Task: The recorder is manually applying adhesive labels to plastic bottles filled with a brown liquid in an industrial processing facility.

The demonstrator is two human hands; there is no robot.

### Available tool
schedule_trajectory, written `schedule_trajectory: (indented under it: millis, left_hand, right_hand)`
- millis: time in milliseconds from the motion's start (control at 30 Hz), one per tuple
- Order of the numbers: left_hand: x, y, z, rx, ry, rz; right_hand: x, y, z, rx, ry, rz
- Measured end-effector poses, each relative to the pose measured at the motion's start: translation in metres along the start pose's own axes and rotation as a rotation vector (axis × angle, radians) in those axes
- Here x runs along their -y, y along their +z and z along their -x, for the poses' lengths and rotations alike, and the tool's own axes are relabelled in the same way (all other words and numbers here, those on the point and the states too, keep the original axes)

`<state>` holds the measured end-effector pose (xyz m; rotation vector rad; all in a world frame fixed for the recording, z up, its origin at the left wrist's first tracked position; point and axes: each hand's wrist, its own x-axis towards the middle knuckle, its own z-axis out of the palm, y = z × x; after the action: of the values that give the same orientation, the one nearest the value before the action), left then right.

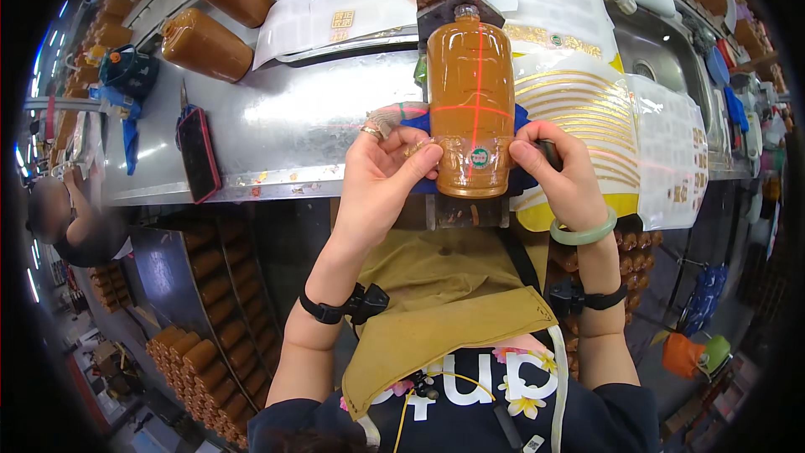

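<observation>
A brown glass bottle (470, 75) lies on its back in front of me, its neck pointing away, over blue cloth (417, 123). Red light lines cross on it, and a small round green-and-white sticker (479, 158) sits near its base. At the bottle's lower left, my left hand (390, 164) pinches what looks like a small gold sticker (413, 149); a finger of this hand wears a wrap. My right hand (563, 169) is closed at the lower right side, thumb tip by the glass. A small dark object (549, 153) shows between its thumb and fingers; its kind is unclear.
Sheets of curved gold strips (579, 109) and a sheet of small gold stickers (683, 159) lie to the right, before a metal sink (662, 54). At left are a phone (198, 155), two brown bottles (205, 44) and a white sheet (289, 29). Another person (80, 210) is far left.
</observation>
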<state>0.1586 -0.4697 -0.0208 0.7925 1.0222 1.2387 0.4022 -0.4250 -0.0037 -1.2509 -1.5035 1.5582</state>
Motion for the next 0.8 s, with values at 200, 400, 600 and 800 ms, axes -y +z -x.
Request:
schedule_trajectory:
  millis: [200, 400, 600, 800]
  left_hand:
    - [0.002, 0.001, 0.001, -0.005, 0.008, 0.012]
    - [0.001, 0.001, 0.001, -0.012, 0.007, 0.014]
    - [0.000, 0.002, 0.001, -0.018, 0.002, 0.018]
    - [0.001, 0.003, -0.001, -0.028, -0.004, -0.002]
  right_hand:
    - [-0.003, 0.001, 0.000, -0.014, -0.007, -0.005]
    - [-0.003, 0.000, 0.001, -0.012, 0.005, -0.012]
    - [-0.001, 0.002, 0.001, -0.014, 0.005, -0.027]
    - [-0.012, -0.005, 0.001, -0.020, 0.024, -0.031]
